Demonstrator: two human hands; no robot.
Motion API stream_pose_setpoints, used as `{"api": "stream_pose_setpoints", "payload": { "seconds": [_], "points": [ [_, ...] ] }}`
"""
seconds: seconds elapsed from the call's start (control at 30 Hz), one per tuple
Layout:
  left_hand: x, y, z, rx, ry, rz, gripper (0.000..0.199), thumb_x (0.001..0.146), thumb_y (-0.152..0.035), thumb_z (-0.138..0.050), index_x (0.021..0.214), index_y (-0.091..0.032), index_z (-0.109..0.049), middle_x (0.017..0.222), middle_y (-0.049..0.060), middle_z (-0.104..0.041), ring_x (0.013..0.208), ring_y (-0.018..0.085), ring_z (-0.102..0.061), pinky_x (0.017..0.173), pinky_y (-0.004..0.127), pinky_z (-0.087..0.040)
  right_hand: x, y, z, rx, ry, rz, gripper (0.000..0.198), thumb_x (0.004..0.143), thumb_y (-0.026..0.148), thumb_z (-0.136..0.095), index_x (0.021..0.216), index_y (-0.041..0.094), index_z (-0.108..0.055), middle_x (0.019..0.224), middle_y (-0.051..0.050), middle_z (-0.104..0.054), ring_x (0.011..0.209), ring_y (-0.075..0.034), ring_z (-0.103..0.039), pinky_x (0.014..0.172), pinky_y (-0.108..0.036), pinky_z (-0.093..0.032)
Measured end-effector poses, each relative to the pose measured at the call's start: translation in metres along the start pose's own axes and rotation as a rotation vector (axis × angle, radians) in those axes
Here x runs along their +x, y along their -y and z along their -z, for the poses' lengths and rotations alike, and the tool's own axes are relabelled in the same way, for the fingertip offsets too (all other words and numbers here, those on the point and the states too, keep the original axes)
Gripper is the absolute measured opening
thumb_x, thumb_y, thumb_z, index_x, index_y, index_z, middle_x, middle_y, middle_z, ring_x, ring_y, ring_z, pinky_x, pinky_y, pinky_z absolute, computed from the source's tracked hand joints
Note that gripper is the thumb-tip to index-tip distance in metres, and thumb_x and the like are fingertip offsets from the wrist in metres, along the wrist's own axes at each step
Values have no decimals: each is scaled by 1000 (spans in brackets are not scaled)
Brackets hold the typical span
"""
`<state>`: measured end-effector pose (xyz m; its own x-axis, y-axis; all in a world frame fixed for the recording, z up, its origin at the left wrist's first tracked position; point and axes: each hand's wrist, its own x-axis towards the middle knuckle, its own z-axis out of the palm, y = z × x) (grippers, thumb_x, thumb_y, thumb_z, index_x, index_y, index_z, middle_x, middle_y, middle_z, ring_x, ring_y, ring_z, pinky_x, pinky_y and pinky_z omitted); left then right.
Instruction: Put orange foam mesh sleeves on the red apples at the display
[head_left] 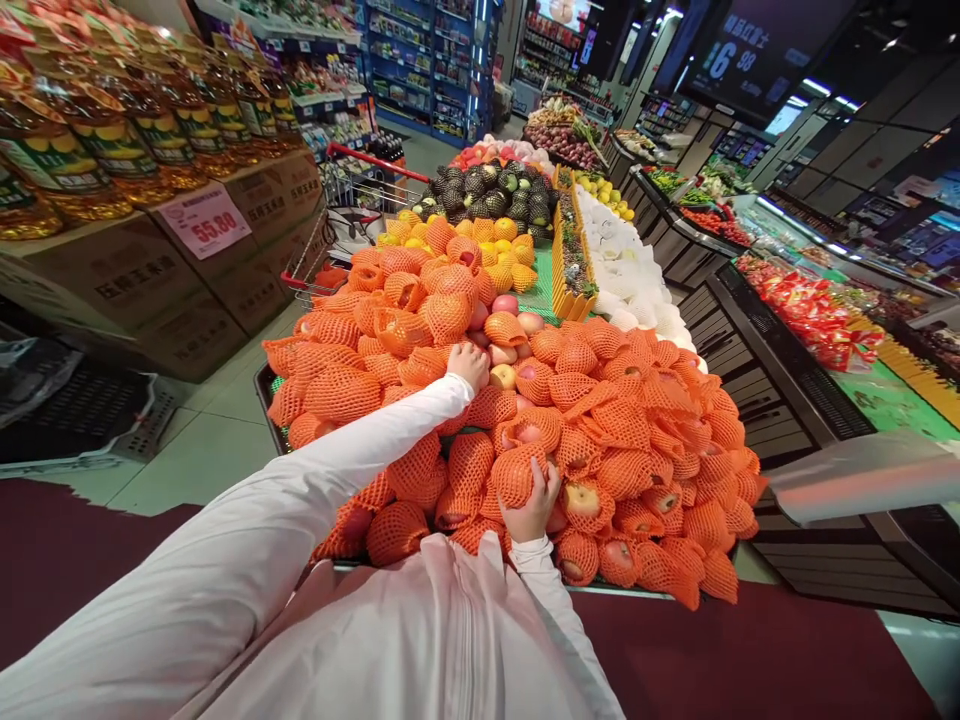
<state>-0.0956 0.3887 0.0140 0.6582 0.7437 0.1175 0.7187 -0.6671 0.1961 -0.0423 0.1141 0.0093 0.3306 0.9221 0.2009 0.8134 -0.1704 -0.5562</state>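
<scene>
A large heap of apples fills the display stand in front of me, most of them in orange foam nets. My right hand (534, 500) is closed around a netted apple (515, 475) at the near side of the heap. Farther in, my left hand (470, 367) reaches down with curled fingers beside several bare apples (502, 377). Whatever lies under its fingers is hidden by the hand. More foam-netted apples (343, 394) lie left of it, and others (615, 410) are piled to the right.
Behind the apples sit yellow netted fruit (510, 260), dark netted fruit (487, 190) and a yellow divider (571, 250). White-wrapped fruit (622, 260) runs along the right. A shopping cart (360, 190) stands at the left, near oil bottles (112, 130) on cartons (135, 275). A plastic bag roll (862, 475) juts in at right.
</scene>
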Motion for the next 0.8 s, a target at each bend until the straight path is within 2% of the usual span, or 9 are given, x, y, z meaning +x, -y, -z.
{"api": "stream_pose_setpoints", "payload": {
  "seconds": [0.1, 0.17, 0.27, 0.33, 0.4, 0.47, 0.57, 0.67, 0.8],
  "points": [
    [-7, 1, 22, 6, -71, -1, 54, 70, -47, -73, 112, -15, -61, 116, 17, -62, 113, 36, -46, 95, 47, -28, -5, -7, -11, 21, -5, -82, 62, 71, 22, -74, 129, 24, -53, 130, -20, -47, 131, -50, -36, 94, -67, -43],
    [-12, -1, 40, -39, -162, 33, 67, 65, -60, -73, 115, -16, -61, 116, 16, -64, 110, 35, -49, 93, 46, -30, -9, -14, -20, 31, -55, -146, 65, 68, 25, -76, 128, 25, -53, 134, -20, -44, 133, -52, -32, 95, -68, -41],
    [-26, -7, 64, -171, -259, 67, 71, 67, -73, -64, 111, -17, -63, 105, 12, -70, 97, 30, -58, 84, 40, -36, -14, -24, -32, 30, -168, -188, 75, 64, 35, -79, 132, 23, -47, 142, -21, -33, 137, -53, -21, 99, -69, -35],
    [-43, -14, 72, -250, -204, 53, 67, 71, -77, -56, 98, -17, -67, 89, 9, -72, 83, 25, -62, 75, 35, -37, -16, -30, -38, 29, -202, -173, 88, 60, 44, -81, 135, 21, -42, 146, -23, -26, 138, -54, -16, 101, -68, -31],
    [-64, -23, 70, -305, -81, 31, 66, 73, -80, -51, 83, -17, -69, 74, 7, -70, 70, 22, -62, 66, 32, -36, -17, -35, -44, 29, -224, -141, 100, 56, 52, -82, 138, 19, -37, 148, -24, -21, 138, -54, -15, 103, -67, -29],
    [-84, -29, 58, -308, 27, 17, 66, 71, -81, -51, 75, -18, -68, 68, 7, -68, 65, 22, -62, 63, 31, -36, -18, -40, -50, 29, -240, -101, 109, 54, 61, -79, 141, 17, -32, 149, -25, -18, 138, -53, -16, 103, -66, -28],
    [-107, -32, 35, -163, 78, 28, 68, 74, -79, -49, 73, -15, -68, 70, 12, -69, 70, 27, -64, 69, 35, -38, -19, -48, -59, 23, -339, 35, 108, 64, 75, -63, 145, 14, -24, 150, -27, -17, 138, -50, -20, 103, -67, -27],
    [-118, -27, 21, -69, 63, 43, 66, 87, -70, -39, 81, -11, -70, 80, 17, -70, 82, 30, -64, 80, 41, -39, -17, -55, -64, -16, -451, 135, 94, 78, 75, -44, 146, 13, -24, 149, -27, -22, 137, -45, -26, 101, -68, -28],
    [-123, -19, 12, -95, -37, -23, 62, 90, -63, -40, 112, -11, -66, 105, 18, -67, 100, 32, -58, 88, 44, -39, -12, -55, -65, -36, -495, 132, 82, 84, 64, -50, 146, 15, -26, 148, -25, -26, 137, -41, -28, 103, -65, -29]
  ]
}}
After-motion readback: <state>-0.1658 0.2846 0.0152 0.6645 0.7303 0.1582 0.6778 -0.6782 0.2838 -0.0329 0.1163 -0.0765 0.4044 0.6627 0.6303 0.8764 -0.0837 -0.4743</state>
